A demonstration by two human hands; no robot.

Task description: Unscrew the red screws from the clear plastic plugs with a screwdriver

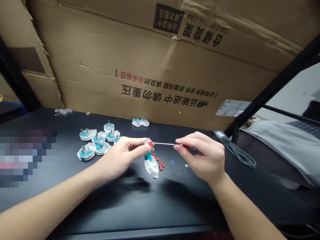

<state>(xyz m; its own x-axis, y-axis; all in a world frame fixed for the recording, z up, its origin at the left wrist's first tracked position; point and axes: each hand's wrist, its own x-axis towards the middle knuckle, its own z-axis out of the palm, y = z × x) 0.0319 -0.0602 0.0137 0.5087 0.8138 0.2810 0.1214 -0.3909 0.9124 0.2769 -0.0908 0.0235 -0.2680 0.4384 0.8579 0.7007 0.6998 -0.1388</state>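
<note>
My left hand (123,154) pinches a small white and blue plastic part (148,154) with a red bit at its top, held just above the black table (125,206). My right hand (203,156) grips a thin screwdriver (163,144) with a red handle. Its metal shaft points left and its tip meets the red bit on the held part. Under the hands lie a white plastic piece (152,167) and a few small red pieces (159,162).
Several white and blue plastic plug-like parts (96,141) lie in a group at the left, and two more plug-like parts (140,122) lie near the big cardboard box (160,66) behind. A coiled grey cable (235,150) runs at the right, by a black frame bar (272,86).
</note>
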